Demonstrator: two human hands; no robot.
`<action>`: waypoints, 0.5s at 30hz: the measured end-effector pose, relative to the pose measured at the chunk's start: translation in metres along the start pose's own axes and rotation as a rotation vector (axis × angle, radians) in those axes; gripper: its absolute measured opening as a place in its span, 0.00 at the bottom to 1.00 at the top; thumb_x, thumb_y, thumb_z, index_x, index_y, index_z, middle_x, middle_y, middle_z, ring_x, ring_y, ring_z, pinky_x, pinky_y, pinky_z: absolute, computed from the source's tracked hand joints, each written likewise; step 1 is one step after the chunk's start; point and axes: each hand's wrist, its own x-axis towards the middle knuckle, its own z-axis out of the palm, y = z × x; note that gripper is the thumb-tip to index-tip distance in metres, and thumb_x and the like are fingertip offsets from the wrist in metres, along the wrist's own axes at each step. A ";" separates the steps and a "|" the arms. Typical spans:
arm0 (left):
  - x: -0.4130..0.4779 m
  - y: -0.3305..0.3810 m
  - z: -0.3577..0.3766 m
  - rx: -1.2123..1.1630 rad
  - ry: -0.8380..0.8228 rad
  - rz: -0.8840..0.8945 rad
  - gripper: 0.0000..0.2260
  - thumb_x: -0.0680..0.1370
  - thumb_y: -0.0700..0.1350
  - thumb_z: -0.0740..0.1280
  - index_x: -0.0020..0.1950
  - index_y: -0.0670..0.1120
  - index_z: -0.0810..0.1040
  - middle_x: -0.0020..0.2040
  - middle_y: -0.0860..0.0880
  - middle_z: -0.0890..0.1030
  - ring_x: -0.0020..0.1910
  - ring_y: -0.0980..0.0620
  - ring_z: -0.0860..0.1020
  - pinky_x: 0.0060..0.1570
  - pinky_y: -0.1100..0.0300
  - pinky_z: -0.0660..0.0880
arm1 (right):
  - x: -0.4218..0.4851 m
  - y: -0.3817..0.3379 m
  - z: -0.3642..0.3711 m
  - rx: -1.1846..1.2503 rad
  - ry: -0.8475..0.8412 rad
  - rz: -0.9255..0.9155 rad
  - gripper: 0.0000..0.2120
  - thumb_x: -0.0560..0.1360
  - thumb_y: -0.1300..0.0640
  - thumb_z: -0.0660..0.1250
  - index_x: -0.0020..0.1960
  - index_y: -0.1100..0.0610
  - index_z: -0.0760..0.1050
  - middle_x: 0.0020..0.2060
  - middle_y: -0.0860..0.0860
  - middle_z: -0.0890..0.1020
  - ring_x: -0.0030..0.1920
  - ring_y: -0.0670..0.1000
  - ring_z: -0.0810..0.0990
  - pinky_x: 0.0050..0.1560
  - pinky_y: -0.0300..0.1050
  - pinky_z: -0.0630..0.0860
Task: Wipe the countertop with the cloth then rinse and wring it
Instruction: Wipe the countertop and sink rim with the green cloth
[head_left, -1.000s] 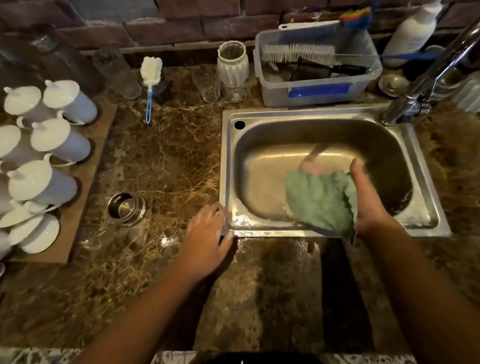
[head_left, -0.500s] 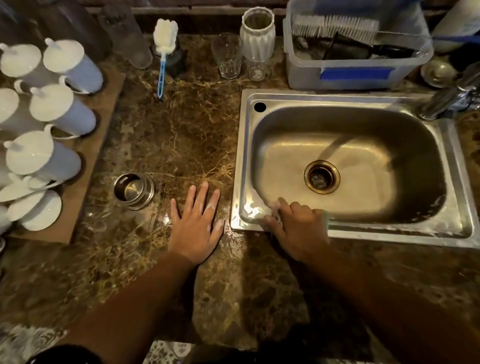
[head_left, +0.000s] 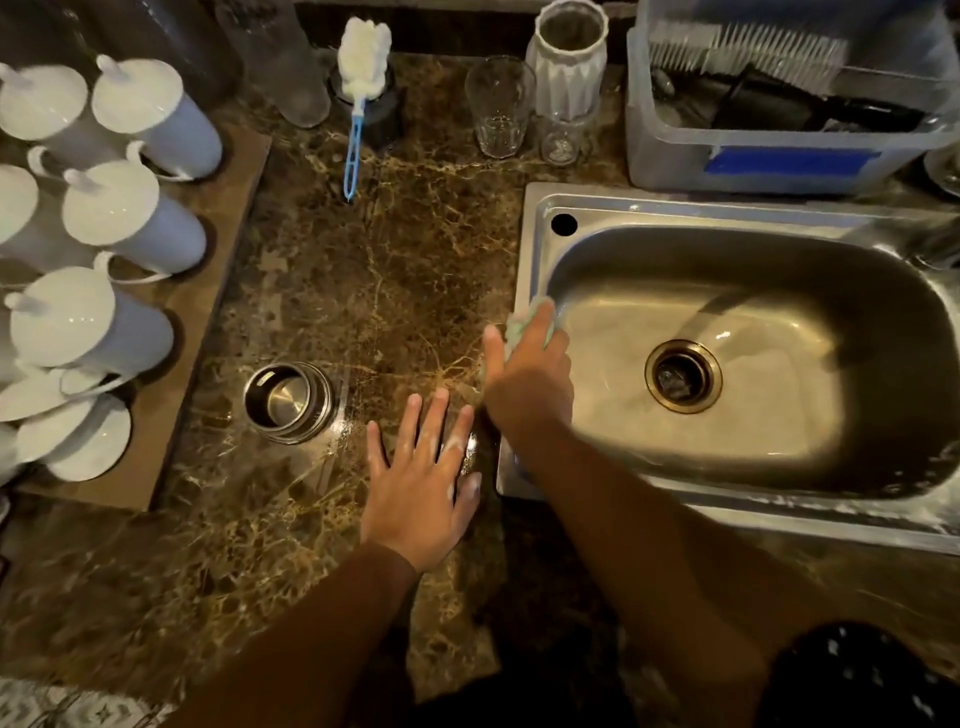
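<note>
A pale green cloth (head_left: 521, 323) lies on the left rim of the steel sink (head_left: 535, 244), where the rim meets the brown marble countertop (head_left: 363, 291). My right hand (head_left: 530, 376) presses down on the cloth with finger and thumb stretched out; most of the cloth is hidden under the palm. Just left of it, my left hand (head_left: 421, 478) lies flat on the countertop, fingers spread, with white suds on them and nothing in it.
A steel cup (head_left: 288, 402) stands on the counter left of my hands. White lidded mugs (head_left: 88, 322) sit on a board at the far left. A bottle brush (head_left: 358, 78), glasses (head_left: 498, 106), a white vase (head_left: 569, 57) and a plastic bin (head_left: 779, 150) line the back.
My right hand brought the cloth out of the sink basin to the front rim, then up along the left rim. My left hand flattened on the counter and stayed.
</note>
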 end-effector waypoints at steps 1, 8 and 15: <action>0.000 0.000 0.000 0.003 0.005 0.001 0.29 0.83 0.61 0.51 0.83 0.53 0.54 0.84 0.48 0.51 0.83 0.45 0.45 0.75 0.29 0.50 | 0.019 -0.003 -0.001 0.067 -0.020 0.015 0.38 0.81 0.35 0.53 0.83 0.56 0.50 0.75 0.63 0.66 0.71 0.63 0.71 0.69 0.60 0.72; 0.001 0.000 0.001 -0.005 0.008 0.001 0.29 0.83 0.62 0.49 0.82 0.54 0.53 0.84 0.49 0.49 0.83 0.46 0.43 0.76 0.30 0.48 | 0.066 -0.010 -0.002 0.170 -0.090 0.024 0.36 0.82 0.35 0.51 0.83 0.51 0.46 0.80 0.64 0.53 0.77 0.66 0.62 0.77 0.58 0.63; 0.002 -0.002 0.006 0.013 0.039 -0.008 0.28 0.83 0.61 0.49 0.83 0.56 0.52 0.84 0.50 0.52 0.83 0.46 0.46 0.75 0.30 0.51 | -0.049 0.051 -0.029 -0.222 -0.244 -0.255 0.35 0.79 0.32 0.47 0.81 0.48 0.50 0.79 0.62 0.59 0.67 0.65 0.76 0.59 0.61 0.80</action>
